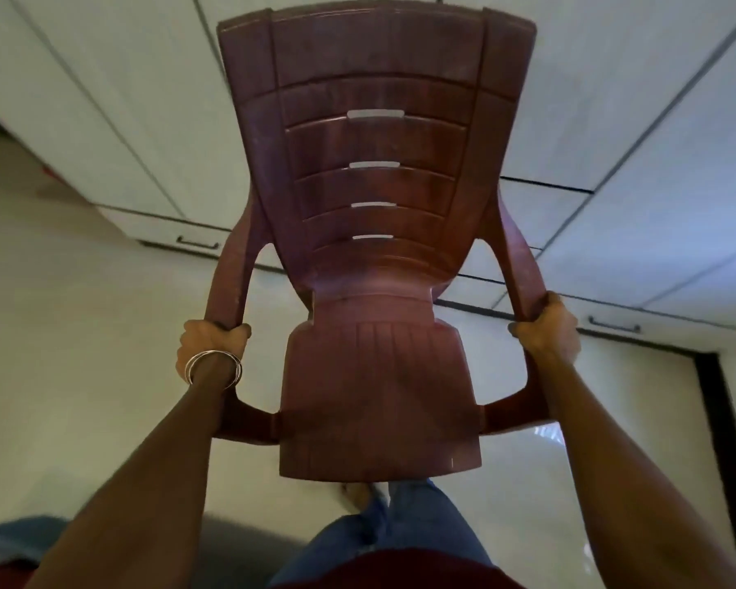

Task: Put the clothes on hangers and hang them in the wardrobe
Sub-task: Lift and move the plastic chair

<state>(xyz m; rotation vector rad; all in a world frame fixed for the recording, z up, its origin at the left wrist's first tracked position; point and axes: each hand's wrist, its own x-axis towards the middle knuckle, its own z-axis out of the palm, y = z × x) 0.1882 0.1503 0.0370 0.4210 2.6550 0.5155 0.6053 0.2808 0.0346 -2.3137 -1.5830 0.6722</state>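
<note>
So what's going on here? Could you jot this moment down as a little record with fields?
held object: maroon plastic chair, carried off the floor
left hand: grips the left armrest; bangles on the wrist
right hand: grips the right armrest
background: white wardrobe doors with drawers below, all closed
floor: pale, glossy
clothes or hangers: none clearly visible
task stage: no garment hung yet in this view

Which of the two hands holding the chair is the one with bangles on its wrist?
The left hand, gripping the chair's left armrest, has thin silver bangles around its wrist. The right hand, on the other armrest, has a bare wrist.
</note>
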